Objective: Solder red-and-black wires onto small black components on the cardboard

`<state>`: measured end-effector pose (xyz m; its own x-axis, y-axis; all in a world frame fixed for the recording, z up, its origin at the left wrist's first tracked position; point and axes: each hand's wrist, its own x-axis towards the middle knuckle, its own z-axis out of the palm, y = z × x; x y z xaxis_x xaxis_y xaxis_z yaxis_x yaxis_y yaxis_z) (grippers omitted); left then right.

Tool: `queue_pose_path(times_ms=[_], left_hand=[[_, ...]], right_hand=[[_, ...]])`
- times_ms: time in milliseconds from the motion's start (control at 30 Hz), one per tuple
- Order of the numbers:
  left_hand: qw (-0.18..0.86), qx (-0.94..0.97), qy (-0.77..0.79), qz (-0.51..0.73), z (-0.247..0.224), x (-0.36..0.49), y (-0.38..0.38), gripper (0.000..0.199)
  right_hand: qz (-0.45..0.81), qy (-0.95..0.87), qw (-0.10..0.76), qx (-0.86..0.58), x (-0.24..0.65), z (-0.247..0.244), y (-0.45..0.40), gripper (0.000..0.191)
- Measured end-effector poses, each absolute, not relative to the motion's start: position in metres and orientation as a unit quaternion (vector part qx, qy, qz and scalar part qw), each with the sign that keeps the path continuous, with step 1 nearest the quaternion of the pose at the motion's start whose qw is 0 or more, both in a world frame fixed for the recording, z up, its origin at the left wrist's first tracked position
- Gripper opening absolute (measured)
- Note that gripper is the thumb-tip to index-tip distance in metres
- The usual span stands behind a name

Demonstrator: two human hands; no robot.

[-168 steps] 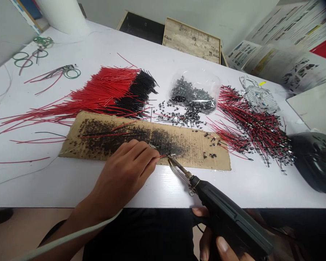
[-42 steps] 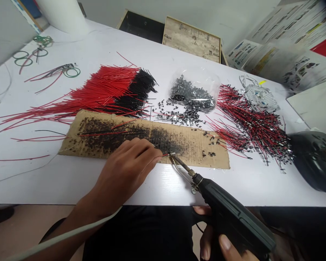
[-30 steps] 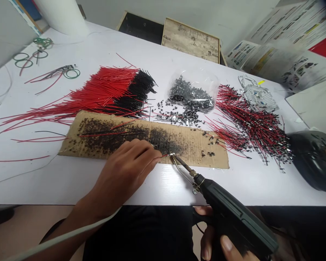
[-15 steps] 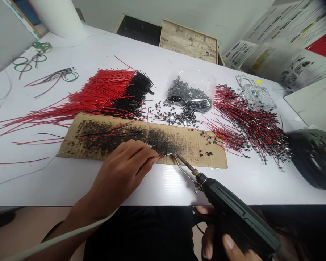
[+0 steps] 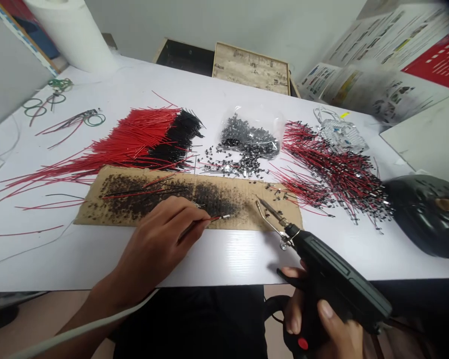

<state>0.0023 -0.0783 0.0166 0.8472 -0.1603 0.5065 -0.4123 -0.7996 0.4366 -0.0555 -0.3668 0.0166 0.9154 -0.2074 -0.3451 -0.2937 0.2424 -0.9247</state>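
My left hand (image 5: 168, 229) is closed over the cardboard strip (image 5: 93, 212), pinching red and black wires (image 5: 216, 218) that end in a small silver-and-black part (image 5: 225, 216). A bit of shiny metal shows above its fingers; I cannot make out what it is. My right hand (image 5: 333, 324) is wrapped round the grip of a dark soldering gun (image 5: 333, 269). The iron's tip and its thin curved feed tube point up and left over the right part of the cardboard, apart from the wire end. Dark burn marks cover much of the cardboard.
Loose red wires (image 5: 134, 132) with black ends lie behind the cardboard. Beside them a clear bag (image 5: 252, 132) spills small black parts (image 5: 247, 162). Finished-looking wire bundles (image 5: 333, 172) lie at right, near a black rounded object (image 5: 426, 214). A white roll (image 5: 75, 35) stands back left.
The soldering gun has moved right and away from the wire end, which its tip was close to before. My left hand still pinches the wires. The camera view has shifted slightly.
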Motion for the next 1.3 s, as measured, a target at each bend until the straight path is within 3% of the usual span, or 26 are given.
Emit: queue_pose_path(times_ms=[100,300,400,533,633,867,1300], left_hand=[[0.296,0.914,-0.187,0.204,0.023,0.017,-0.09,0.014],[0.375,0.887,-0.252,0.1,0.037,0.089,-0.158,0.007],[0.357,0.899,-0.253,0.004,0.046,0.136,-0.21,0.011],[0.318,0.906,-0.281,0.002,0.055,0.178,-0.25,0.011],[0.296,0.911,-0.286,0.03,0.054,0.169,-0.234,0.019],[0.273,0.909,-0.308,0.065,0.021,0.106,-0.139,0.017],[0.212,0.886,-0.393,0.128,-0.004,0.108,-0.137,0.015]], right_hand=[[-0.053,0.204,0.775,-0.595,-0.034,0.017,-0.381,0.052],[-0.131,0.103,0.814,-0.556,-0.005,0.025,-0.424,0.039],[-0.194,0.129,0.813,-0.534,0.002,0.033,-0.434,0.048],[-0.237,0.123,0.812,-0.519,0.015,0.035,-0.438,0.058],[-0.248,0.124,0.812,-0.514,0.027,0.029,-0.434,0.057],[-0.237,0.122,0.818,-0.51,0.062,0.009,-0.407,0.05],[-0.214,0.13,0.789,-0.56,0.064,0.0,-0.401,0.048]])
